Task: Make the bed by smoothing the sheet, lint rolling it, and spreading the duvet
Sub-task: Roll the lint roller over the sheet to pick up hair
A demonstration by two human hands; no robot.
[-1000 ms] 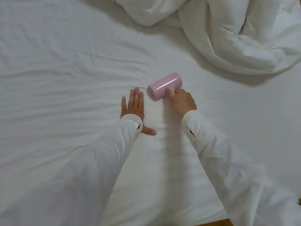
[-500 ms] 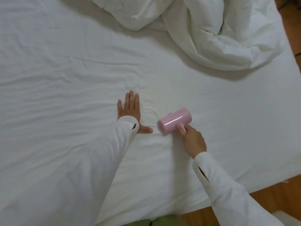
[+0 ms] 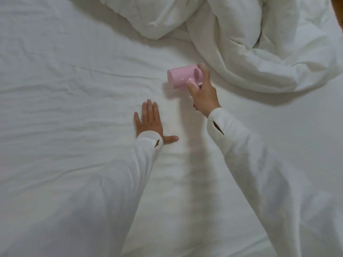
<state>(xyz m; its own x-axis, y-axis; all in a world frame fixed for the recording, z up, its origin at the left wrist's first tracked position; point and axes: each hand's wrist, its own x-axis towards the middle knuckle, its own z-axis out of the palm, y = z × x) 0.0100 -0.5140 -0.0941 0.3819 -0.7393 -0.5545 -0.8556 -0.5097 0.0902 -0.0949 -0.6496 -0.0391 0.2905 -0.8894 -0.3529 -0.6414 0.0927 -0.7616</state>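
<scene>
Lint roller [image 3: 181,76]: pink, short drum lying on its side, drum end toward 9 o'clock. Sits on the sheet a little above frame centre, just beside the near fold of the duvet at its 3 o'clock. Whether the drum presses the sheet or rides slightly off it cannot be told.

Right hand [image 3: 203,94]: at 5 o'clock of the roller, fingers curled round the roller's handle end, thumb on the near side. White sleeve [image 3: 259,164] runs back toward 5 o'clock.

Left hand [image 3: 149,121]: at 7 o'clock of the roller, well apart from it, flat on the sheet, fingers straight and together pointing to 12 o'clock, thumb stretched toward 3 o'clock. Holds nothing; appears to pin the fabric.

Sheet [image 3: 65,108]: white, covers the bed across the whole view. Long creases remain from 9 o'clock toward centre; the strip between the two hands looks flatter.

Duvet [image 3: 232,43]: white, heaped in thick folds at 12 to 2 o'clock, not yet spread.

Step in hand, by judgement: lint rolling, with the sheet held taut by the flat hand. Smoothing looks only partly done on the 9 o'clock side.

Next move calls for: a straight stroke of the roller with even downward pressure, kept clear of the duvet edge; the flat hand anchoring the sheet so the cloth does not bunch under the drum.
</scene>
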